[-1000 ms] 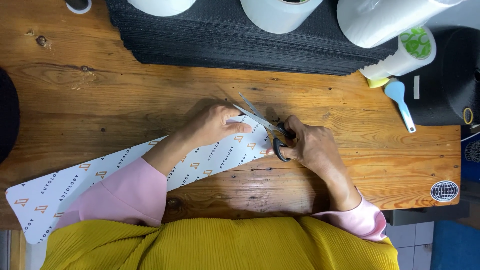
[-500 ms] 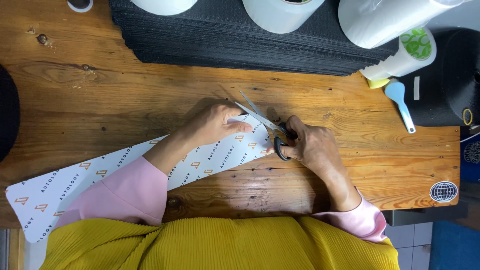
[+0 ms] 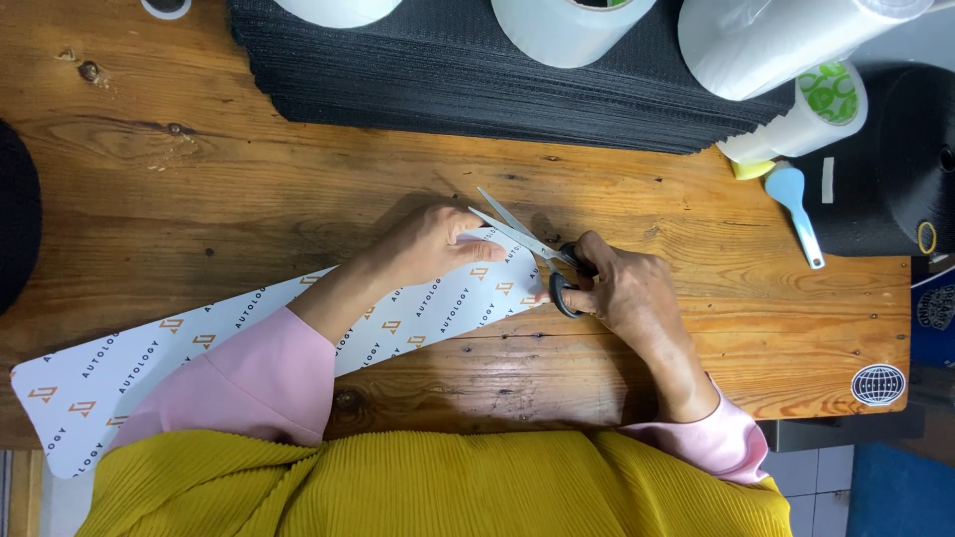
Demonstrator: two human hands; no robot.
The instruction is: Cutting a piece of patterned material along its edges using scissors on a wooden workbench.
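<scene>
A small craft or packing workshop was shown here. A worn wooden workbench (image 3: 249,189) with knots and scratches was seen, and a tall stack of black mesh sheets (image 3: 497,89) was piled along its far edge. Big rolls of white film (image 3: 766,40) were laid over that stack, with a smaller tape roll (image 3: 806,114) beside them. A long printed paper strip (image 3: 229,338) was spread across the bench, and scissors (image 3: 537,249) were held at its end.
</scene>
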